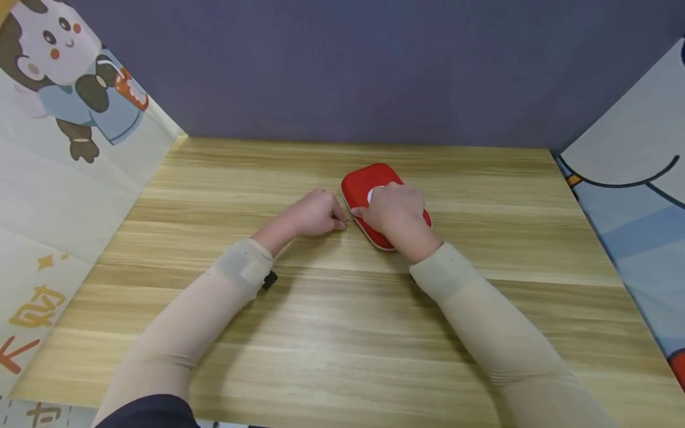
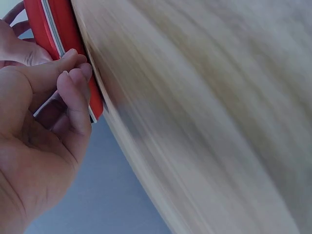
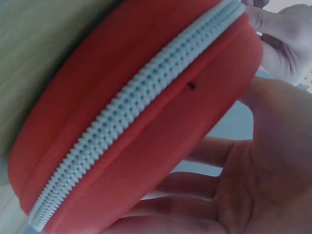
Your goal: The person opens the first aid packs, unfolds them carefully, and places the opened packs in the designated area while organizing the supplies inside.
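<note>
A red zippered case with rounded corners and a white mark on its lid lies on the wooden table. My right hand grips it from above, thumb at the left edge and fingers across the lid. The pale zipper runs along the case's side, its teeth meshed in the right wrist view. My left hand is at the left side of the case, thumb and forefinger pinched together at the zipper. A thin end of the zipper pull shows at those fingertips; the rest is hidden by them.
The wooden table runs under both forearms. A dark grey panel stands along its far edge. Printed cartoon sheets flank it left and right. A small black piece juts from under the left cuff.
</note>
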A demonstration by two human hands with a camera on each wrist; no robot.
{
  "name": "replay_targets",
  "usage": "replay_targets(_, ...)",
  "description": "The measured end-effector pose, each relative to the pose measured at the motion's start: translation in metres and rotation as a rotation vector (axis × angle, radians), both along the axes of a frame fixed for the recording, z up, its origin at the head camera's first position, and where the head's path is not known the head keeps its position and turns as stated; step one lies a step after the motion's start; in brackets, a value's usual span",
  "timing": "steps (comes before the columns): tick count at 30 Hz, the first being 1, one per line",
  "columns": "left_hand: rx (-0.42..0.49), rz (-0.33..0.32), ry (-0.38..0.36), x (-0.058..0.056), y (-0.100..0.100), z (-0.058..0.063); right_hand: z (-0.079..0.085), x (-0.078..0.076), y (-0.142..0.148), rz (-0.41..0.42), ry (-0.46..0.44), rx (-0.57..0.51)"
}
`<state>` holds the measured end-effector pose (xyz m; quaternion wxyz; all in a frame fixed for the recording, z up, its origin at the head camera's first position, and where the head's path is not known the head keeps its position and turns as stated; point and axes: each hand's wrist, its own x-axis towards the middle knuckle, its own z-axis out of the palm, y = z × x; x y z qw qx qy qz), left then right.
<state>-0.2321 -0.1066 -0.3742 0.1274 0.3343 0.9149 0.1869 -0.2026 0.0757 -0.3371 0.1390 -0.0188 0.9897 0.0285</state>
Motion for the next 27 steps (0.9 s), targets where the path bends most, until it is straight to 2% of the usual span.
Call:
replay_targets(4,-0.01,-0.007,0.006,0.0,0.003,0.0,0.001,0.001,-0.004,-0.028,-0.012,0.016)
replay_targets(11,-0.036,-0.09,0.054,0.004,0.009,0.001,-0.001,-0.001,-0.01,-0.102,-0.048,-0.007)
replay_targets(14,-0.031,-0.084,0.059,0.006,0.011,0.0,-0.001,-0.003,-0.011,-0.112,-0.059,-0.018)
replay_targets(16,-0.027,-0.055,0.048,0.007,0.012,0.0,0.0,-0.002,-0.009,-0.114,-0.078,-0.034)
replay_targets(19,-0.031,0.008,0.025,0.009,0.014,-0.001,0.006,0.002,-0.002,-0.057,-0.108,-0.035)
replay_targets(23,-0.061,0.069,0.013,0.011,0.014,0.0,0.014,0.01,0.015,0.065,-0.141,-0.013)
replay_targets(27,-0.093,0.107,0.035,0.008,0.008,0.0,0.015,0.017,0.029,0.178,-0.159,-0.097)
